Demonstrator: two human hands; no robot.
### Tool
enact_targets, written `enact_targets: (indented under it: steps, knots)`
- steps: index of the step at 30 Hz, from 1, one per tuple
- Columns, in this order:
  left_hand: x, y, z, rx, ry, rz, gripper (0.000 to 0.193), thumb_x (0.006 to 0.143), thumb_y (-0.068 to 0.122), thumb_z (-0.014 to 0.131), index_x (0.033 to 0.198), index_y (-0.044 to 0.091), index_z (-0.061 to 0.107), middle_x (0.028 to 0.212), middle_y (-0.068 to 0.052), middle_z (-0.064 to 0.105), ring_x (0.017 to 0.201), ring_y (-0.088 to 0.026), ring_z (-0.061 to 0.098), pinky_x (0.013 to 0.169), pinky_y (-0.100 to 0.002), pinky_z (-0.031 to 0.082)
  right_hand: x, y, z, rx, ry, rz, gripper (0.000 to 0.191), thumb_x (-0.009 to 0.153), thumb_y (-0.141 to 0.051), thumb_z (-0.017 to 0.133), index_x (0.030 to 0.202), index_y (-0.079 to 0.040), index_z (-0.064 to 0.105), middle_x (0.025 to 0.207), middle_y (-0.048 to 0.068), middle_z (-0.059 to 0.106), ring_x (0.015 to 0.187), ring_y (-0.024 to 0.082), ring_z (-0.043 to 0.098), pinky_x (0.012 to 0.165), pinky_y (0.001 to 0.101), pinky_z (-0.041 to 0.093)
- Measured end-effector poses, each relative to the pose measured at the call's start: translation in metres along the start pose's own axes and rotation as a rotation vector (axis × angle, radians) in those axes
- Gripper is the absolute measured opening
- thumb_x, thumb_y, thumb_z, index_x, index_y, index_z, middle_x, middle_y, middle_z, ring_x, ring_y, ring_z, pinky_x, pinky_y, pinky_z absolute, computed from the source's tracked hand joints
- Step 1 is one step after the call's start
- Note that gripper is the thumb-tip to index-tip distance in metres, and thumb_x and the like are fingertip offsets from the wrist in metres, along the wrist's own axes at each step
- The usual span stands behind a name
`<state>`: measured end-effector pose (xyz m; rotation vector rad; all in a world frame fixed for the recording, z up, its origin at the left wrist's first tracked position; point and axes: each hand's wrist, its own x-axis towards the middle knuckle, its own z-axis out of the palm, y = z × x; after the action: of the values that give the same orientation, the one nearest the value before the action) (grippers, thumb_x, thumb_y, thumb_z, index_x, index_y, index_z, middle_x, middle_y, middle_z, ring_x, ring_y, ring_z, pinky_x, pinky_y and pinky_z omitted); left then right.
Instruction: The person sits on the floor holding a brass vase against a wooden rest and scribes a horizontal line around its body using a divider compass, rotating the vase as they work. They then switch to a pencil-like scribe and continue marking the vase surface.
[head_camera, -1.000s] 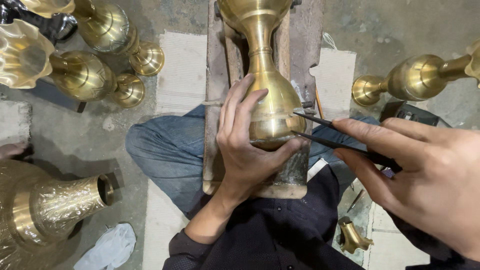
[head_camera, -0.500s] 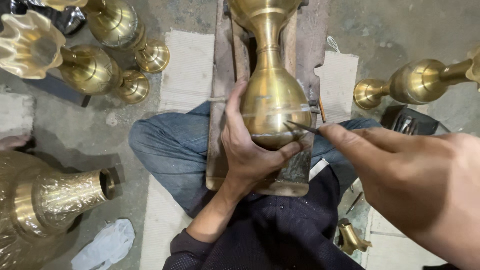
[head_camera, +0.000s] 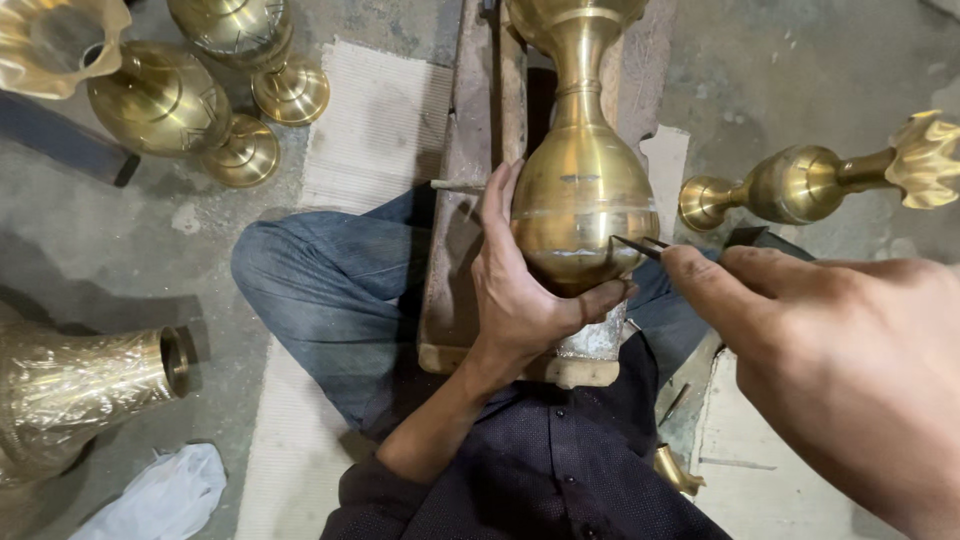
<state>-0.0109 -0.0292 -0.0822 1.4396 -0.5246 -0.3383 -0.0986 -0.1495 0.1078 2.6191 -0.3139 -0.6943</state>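
Observation:
A brass vase (head_camera: 580, 190) lies along a wooden block (head_camera: 455, 250) in front of me, its round belly toward me. My left hand (head_camera: 520, 290) wraps the vase's belly from the left, fingers up its side and thumb under its lower end. My right hand (head_camera: 830, 370) comes in from the right and pinches a thin dark metal tool (head_camera: 640, 245). The tool's tip touches the belly's right side. A scraped bright band runs around the belly.
Two brass vases (head_camera: 170, 95) lie on the floor at the upper left, another (head_camera: 810, 185) at the right, and a large embossed one (head_camera: 70, 390) at the lower left. My knee in blue jeans (head_camera: 320, 290) is left of the block. A white plastic bag (head_camera: 160, 495) lies below.
The view has drawn nearer to the vase. My right hand has moved in from the right until the tool's tip meets the belly. My left hand keeps its hold.

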Motion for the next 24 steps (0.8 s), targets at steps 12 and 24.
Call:
enact_targets:
  steps: [12,24]
  knots:
    - [0.001,-0.006,0.000,0.076,0.024,0.040,0.122,0.072,0.059,0.090,0.161,-0.001,0.031,0.140,-0.026,0.064,0.123,-0.034,0.073,0.111,-0.043,0.062,0.000,-0.009,-0.007,-0.036,0.015,0.000,0.062,0.080,-0.014,0.061,0.141,-0.027,0.065,0.115,-0.002,0.077,0.074,0.016,0.076,0.060,0.0321,0.060]
    - [0.002,-0.007,0.001,0.124,0.053,0.105,0.116,0.074,0.058,0.090,0.155,-0.004,0.035,0.138,-0.025,0.065,0.122,-0.032,0.074,0.106,-0.039,0.063,-0.002,-0.004,0.002,0.001,0.078,-0.057,0.058,0.082,-0.015,0.062,0.139,-0.022,0.066,0.117,0.002,0.077,0.072,0.015,0.076,0.058,0.0326,0.060]
